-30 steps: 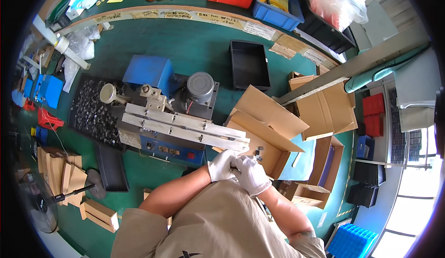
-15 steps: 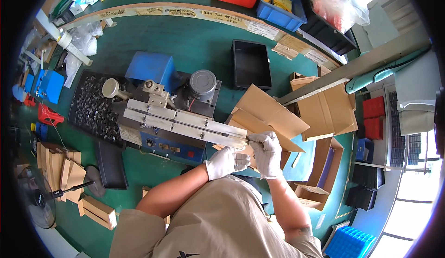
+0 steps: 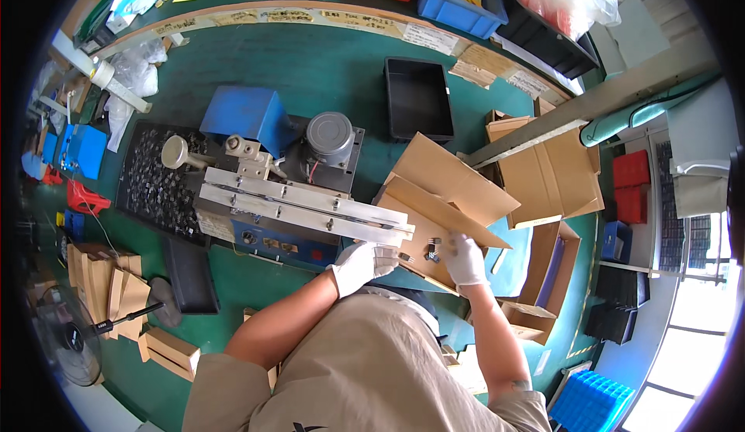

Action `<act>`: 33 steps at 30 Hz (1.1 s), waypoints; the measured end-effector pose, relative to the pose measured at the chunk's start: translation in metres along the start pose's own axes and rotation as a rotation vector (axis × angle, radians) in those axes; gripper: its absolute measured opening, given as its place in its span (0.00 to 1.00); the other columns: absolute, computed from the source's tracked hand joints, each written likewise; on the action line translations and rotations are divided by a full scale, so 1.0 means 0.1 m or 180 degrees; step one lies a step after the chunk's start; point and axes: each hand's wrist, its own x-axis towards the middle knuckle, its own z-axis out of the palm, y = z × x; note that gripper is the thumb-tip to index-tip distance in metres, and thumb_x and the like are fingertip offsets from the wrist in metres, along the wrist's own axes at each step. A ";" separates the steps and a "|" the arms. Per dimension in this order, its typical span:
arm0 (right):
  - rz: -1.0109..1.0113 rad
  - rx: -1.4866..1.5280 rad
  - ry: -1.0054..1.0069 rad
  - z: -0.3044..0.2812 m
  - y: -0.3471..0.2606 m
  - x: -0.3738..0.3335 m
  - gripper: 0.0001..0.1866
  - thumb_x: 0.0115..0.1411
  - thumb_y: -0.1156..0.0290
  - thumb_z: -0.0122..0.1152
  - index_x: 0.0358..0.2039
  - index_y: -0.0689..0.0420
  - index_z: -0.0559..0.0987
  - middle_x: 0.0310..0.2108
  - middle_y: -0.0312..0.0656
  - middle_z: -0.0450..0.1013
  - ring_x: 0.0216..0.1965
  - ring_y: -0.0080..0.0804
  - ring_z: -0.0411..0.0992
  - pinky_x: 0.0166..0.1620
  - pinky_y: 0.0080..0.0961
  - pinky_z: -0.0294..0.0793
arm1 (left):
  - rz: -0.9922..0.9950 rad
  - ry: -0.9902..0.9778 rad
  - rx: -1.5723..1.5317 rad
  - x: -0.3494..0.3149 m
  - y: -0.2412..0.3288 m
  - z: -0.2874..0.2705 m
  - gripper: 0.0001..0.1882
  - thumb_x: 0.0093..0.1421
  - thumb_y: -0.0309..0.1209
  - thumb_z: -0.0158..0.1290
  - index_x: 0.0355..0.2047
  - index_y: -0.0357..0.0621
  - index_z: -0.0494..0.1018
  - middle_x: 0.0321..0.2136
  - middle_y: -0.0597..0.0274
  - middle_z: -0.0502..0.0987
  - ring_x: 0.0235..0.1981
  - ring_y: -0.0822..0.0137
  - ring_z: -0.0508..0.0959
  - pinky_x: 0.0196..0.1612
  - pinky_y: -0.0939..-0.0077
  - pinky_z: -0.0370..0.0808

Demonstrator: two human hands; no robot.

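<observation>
My left hand [image 3: 363,266], in a white glove, is closed just below the right end of a pale metal rail [image 3: 310,207]. Its fingers are pressed together, and whatever they hold is hidden. A small dark part [image 3: 404,257] shows close to its fingertips. Over an opened cardboard box [image 3: 419,234] is my gloved right hand [image 3: 465,261], its fingers blurred. Several small dark parts [image 3: 432,250] lie on the cardboard beside that hand. The rail belongs to a bench machine with a blue housing [image 3: 247,117] and a grey round motor [image 3: 329,135].
A black tray of small dark pieces [image 3: 159,183] lies left of the machine. Behind the cardboard stands a black bin [image 3: 419,102]. An open carton [image 3: 552,277] is at the right, beneath a slanting metal post [image 3: 543,129]. A fan [image 3: 74,335] stands at the lower left.
My right hand has left the rail's end and moved right and down over the cardboard. Small dark parts now show there. My left hand has shifted slightly left.
</observation>
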 end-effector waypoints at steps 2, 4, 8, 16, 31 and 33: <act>0.0216 -0.0558 -0.0363 0.25 0.27 0.05 0.40 0.52 0.58 0.72 0.62 0.59 0.67 0.55 0.57 0.69 0.54 0.53 0.72 0.52 0.42 0.76 | 0.0079 0.0413 0.0409 0.03 0.04 0.07 0.20 0.72 0.39 0.39 0.55 0.38 0.70 0.48 0.44 0.78 0.50 0.49 0.79 0.53 0.62 0.79; 0.0316 -0.0549 -0.0460 0.35 0.26 0.06 0.51 0.45 0.50 0.76 0.66 0.58 0.63 0.60 0.59 0.64 0.57 0.56 0.69 0.55 0.45 0.74 | 0.0030 0.0382 0.0348 0.05 0.03 -0.01 0.20 0.72 0.38 0.39 0.54 0.38 0.70 0.46 0.46 0.78 0.49 0.51 0.79 0.51 0.64 0.79; -0.0207 -0.0594 -0.0847 0.55 0.33 0.08 0.39 0.49 0.54 0.73 0.60 0.52 0.70 0.55 0.55 0.66 0.53 0.54 0.71 0.52 0.45 0.76 | -0.0026 0.0497 0.0479 0.08 -0.05 -0.05 0.19 0.72 0.39 0.39 0.54 0.39 0.70 0.44 0.50 0.79 0.46 0.53 0.80 0.50 0.65 0.79; -0.0276 -0.0759 -0.0885 0.67 0.42 0.10 0.12 0.54 0.67 0.63 0.36 0.60 0.76 0.41 0.58 0.70 0.38 0.57 0.76 0.41 0.47 0.79 | -0.0075 0.0924 0.0600 0.17 -0.10 0.09 0.19 0.71 0.43 0.45 0.53 0.43 0.70 0.43 0.54 0.79 0.45 0.57 0.80 0.50 0.65 0.79; -0.0856 0.1327 -0.0059 -0.04 0.03 0.02 0.30 0.54 0.68 0.69 0.57 0.61 0.72 0.43 0.57 0.76 0.40 0.51 0.78 0.45 0.37 0.78 | -0.0438 0.0794 0.0181 0.77 -0.28 0.91 0.18 0.69 0.48 0.50 0.45 0.47 0.74 0.36 0.59 0.78 0.36 0.63 0.80 0.29 0.73 0.80; -0.0448 0.1521 -0.0250 -0.11 0.14 0.06 0.29 0.55 0.67 0.69 0.56 0.62 0.72 0.42 0.57 0.76 0.41 0.53 0.77 0.46 0.39 0.77 | -0.0399 0.0654 0.0427 0.87 -0.26 0.66 0.16 0.69 0.46 0.51 0.41 0.46 0.75 0.31 0.62 0.77 0.30 0.66 0.79 0.26 0.76 0.78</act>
